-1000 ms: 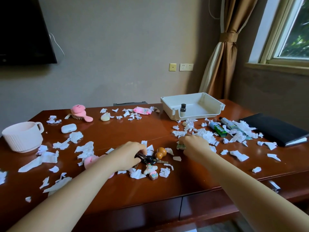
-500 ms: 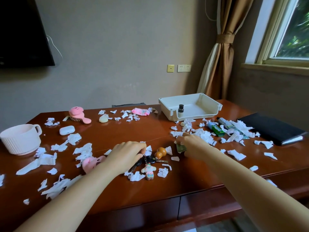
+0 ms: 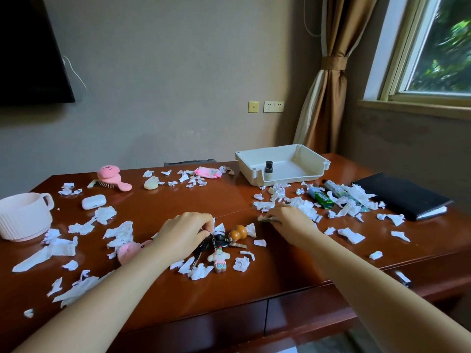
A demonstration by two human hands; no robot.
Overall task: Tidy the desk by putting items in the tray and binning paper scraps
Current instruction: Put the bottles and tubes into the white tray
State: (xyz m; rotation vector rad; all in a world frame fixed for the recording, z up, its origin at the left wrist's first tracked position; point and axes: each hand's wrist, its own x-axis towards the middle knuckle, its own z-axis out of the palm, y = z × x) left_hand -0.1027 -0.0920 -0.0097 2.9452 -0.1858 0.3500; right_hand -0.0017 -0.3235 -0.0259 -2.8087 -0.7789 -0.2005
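Note:
My left hand (image 3: 183, 233) lies at the desk's middle front, its fingertips pinching the ring of a key bunch (image 3: 216, 242) that carries an orange gourd charm (image 3: 238, 231) and a small figure charm (image 3: 219, 258). To the right, my right hand (image 3: 288, 222) covers a small greenish item (image 3: 266, 219), fingers curled on it; most of it is hidden. The white tray (image 3: 300, 174) stands at the back right with a small dark-capped bottle (image 3: 268, 169) inside. Torn white paper scraps (image 3: 119, 233) litter the whole desk.
A white mug (image 3: 23, 215) stands far left, with an earbuds case (image 3: 93, 202), pink hairbrush (image 3: 112, 177) and pink packet (image 3: 207, 172) behind. A pink plush (image 3: 130, 248) lies by my left forearm. Green tubes (image 3: 319, 197) and a black notebook (image 3: 400, 194) lie right.
My left fingers have drawn in onto the key ring. My right hand stays over the greenish item, nearly in place. The view has shifted slightly.

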